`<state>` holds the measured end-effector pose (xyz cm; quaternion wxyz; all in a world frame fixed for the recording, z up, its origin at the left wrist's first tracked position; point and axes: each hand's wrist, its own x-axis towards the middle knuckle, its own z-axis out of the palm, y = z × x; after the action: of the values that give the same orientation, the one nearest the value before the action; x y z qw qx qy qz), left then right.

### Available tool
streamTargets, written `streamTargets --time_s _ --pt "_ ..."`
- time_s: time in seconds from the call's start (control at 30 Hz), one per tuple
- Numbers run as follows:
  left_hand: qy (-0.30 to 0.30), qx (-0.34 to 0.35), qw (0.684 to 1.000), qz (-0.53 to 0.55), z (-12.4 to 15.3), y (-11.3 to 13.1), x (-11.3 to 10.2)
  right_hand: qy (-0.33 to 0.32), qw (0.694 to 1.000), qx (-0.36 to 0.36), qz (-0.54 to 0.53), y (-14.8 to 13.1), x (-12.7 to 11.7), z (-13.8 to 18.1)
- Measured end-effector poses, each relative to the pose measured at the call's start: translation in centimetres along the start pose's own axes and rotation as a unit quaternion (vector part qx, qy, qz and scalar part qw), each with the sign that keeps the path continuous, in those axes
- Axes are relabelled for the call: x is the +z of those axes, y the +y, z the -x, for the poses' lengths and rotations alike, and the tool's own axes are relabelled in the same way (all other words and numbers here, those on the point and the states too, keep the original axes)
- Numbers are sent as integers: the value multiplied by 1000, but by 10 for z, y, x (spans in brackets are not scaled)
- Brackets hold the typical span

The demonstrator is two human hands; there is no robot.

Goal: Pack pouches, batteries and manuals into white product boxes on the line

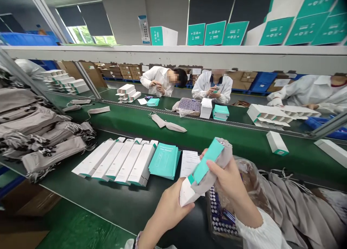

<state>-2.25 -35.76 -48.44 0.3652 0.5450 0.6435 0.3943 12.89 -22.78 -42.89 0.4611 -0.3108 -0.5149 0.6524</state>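
My left hand (pixel 169 207) is closed around a narrow white box (pixel 186 194) with a teal edge, tilted up to the right. A grey cloth pouch (pixel 227 152) and a folded teal leaflet (pixel 210 158) lie together at the box's upper end, apparently partly inside it. My right hand (pixel 230 180) grips both, its thumb on the leaflet. To the left, several white boxes (pixel 121 158) lie in a row with their end flaps up. Beside them sit a stack of teal user manuals (pixel 164 160) and printed white sheets (pixel 189 162).
Grey pouches (pixel 46 122) pile up at left, more pouches (pixel 292 202) at right. A tray of batteries (pixel 221 220) is under my right forearm. A green conveyor belt (pixel 130 122) carries pouches and boxes. Co-workers in white (pixel 213 84) work beyond it; a shelf (pixel 173 53) spans above.
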Motion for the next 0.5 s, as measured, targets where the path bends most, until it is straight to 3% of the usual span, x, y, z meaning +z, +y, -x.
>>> streamTargets --time_s 0.1,0.17,0.27,0.37,0.5 --pt "-2 -6 1000 4 -1 1 13 -22 1000 4 -19 -1 2 -2" --pt "2 -13 1000 15 -2 -1 19 -3 999 14 -47 4 2 -5" --pt "0 0 997 78 -5 -4 26 42 996 30 -73 17 2 -6" --pt "31 36 986 158 -9 -6 32 32 996 41 -79 29 3 1" --pt "53 60 973 217 -12 2 37 16 999 0 -41 23 4 21"
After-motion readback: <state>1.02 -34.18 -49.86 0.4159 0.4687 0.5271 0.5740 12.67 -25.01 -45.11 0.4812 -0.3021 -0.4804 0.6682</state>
